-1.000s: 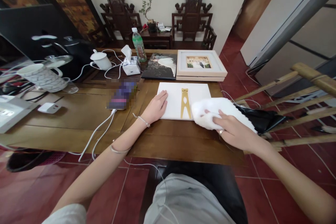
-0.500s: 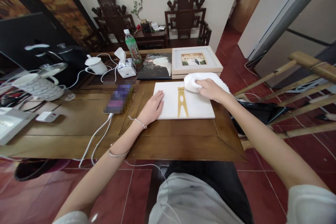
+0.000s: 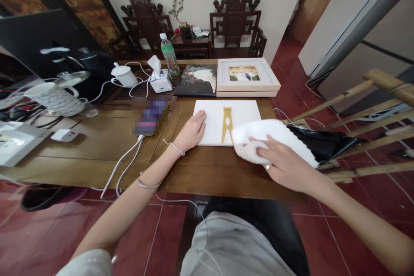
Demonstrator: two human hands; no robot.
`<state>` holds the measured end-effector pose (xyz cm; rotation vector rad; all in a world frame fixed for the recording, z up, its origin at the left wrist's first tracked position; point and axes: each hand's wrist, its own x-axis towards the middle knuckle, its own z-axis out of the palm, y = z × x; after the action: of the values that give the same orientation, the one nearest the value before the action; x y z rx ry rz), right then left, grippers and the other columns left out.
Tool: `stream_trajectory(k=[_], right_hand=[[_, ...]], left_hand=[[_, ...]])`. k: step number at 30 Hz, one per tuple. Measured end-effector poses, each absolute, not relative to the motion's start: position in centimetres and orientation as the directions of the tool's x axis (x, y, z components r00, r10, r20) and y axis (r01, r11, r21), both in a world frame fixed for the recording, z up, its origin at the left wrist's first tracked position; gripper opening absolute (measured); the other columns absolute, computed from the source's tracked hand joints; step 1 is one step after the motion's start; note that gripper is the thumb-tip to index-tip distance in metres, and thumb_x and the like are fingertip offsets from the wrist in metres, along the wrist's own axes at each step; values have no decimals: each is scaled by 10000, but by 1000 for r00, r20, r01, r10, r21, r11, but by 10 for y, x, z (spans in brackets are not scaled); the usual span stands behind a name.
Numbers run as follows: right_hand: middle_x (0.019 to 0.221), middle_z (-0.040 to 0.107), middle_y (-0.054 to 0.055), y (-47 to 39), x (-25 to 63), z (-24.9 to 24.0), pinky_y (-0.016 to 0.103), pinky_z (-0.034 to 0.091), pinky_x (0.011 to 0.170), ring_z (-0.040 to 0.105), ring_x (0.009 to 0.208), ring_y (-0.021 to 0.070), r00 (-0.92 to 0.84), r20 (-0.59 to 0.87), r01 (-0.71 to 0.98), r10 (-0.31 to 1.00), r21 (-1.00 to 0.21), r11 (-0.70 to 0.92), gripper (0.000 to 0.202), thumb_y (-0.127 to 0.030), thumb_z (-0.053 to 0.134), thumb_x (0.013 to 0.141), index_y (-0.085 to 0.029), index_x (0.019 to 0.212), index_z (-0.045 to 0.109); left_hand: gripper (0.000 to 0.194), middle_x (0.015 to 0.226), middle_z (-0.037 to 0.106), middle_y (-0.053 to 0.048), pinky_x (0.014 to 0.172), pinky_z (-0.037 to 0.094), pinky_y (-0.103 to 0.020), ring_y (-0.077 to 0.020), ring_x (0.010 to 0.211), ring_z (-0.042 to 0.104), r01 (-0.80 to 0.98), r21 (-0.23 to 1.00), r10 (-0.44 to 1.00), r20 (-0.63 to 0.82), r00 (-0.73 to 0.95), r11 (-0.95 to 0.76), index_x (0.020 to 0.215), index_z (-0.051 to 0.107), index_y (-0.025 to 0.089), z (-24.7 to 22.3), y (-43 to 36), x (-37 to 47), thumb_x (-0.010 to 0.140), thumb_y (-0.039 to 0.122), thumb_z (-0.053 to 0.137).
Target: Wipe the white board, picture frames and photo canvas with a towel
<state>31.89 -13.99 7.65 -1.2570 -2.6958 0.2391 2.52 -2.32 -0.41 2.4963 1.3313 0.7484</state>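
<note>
A white rectangular board (image 3: 211, 127) lies flat on the wooden table (image 3: 207, 172), with a yellow bear-like figure (image 3: 227, 114) at its middle. My left hand (image 3: 193, 130) rests on the board's left edge, fingers stretched out flat and holding nothing. In my right hand (image 3: 281, 159) is a fluffy white cloth (image 3: 271, 131), bunched under the fingers. The cloth covers the board's near right corner and hangs past the table's right side. A ring shows on one finger of that hand.
Behind the board lie a framed picture (image 3: 274, 84) and a dark picture panel (image 3: 190, 82). A bottle (image 3: 169, 54), tissue box (image 3: 161, 81), phone (image 3: 148, 117), lidded cup (image 3: 125, 76) and cables stand to the left. A wooden chair (image 3: 388, 82) is at right.
My right hand has drawn the cloth from the board's far right corner toward me, to its near right corner. My left hand stays on the left edge. The view has shifted slightly.
</note>
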Motion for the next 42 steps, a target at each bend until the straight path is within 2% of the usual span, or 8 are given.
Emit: stream_trajectory(k=[3,6,13,22,30,33,37,42], right_hand=[[1061,710,104,-149,318,86,485,368,1061,650,1025,283,-619,8,764,785,-222,605,282,-63,411,728,-213,848,618],[915,700,95,-131,319,87,417,456,900,649,961,294,-557,-49,817,829,-216,535,288,-101,401,759,-212,893,630],[826,649,93,-43,318,82,340,399,727,602,806,270,-443,3,856,896,-294,424,202,-133,409,716,-198,801,581],[1032,680,125,33,307,81,329,373,768,570,979,302,-345,66,861,936,-374,344,263,-142,445,670,-182,865,616],[705,591,64,-51,311,77,329,343,675,541,710,250,-431,54,864,901,-264,429,160,-100,412,681,-219,725,509],[713,603,62,-105,315,78,354,390,754,577,762,269,-505,33,840,863,-212,500,184,-83,397,704,-225,736,510],[903,679,63,-149,319,86,382,403,881,621,932,277,-569,7,797,822,-241,553,264,-60,388,715,-233,814,562],[795,659,56,-131,319,94,328,418,736,621,845,266,-498,-50,835,866,-298,463,228,-85,405,721,-233,787,565]], left_hand=[[469,1482,465,-225,1209,300,-489,-301,1440,368,711,403,815,346,465,-577,1345,516,21,-5,-22,25,974,241,332],[467,1477,472,-224,1206,307,-488,-303,1437,372,711,404,815,350,462,-576,1338,523,21,-6,-22,25,973,242,332],[464,1489,464,-207,1198,312,-506,-305,1439,368,715,426,832,325,450,-554,1353,515,48,-5,-23,25,973,253,345],[466,1495,461,-201,1202,303,-503,-303,1440,368,713,438,836,316,448,-547,1357,519,61,-3,-23,24,978,271,347],[468,1500,457,-194,1205,292,-517,-304,1444,360,707,438,832,314,458,-555,1369,508,71,-3,-23,24,979,266,339],[466,1504,452,-191,1204,295,-521,-306,1443,361,709,432,829,319,459,-558,1371,505,76,-3,-24,25,979,263,337],[465,1492,462,-201,1207,299,-511,-307,1438,370,704,427,822,336,459,-567,1359,512,57,-4,-23,25,976,257,342],[452,1490,472,-183,1205,303,-512,-297,1438,373,701,430,822,341,457,-568,1356,517,80,-4,-23,25,974,253,346]])
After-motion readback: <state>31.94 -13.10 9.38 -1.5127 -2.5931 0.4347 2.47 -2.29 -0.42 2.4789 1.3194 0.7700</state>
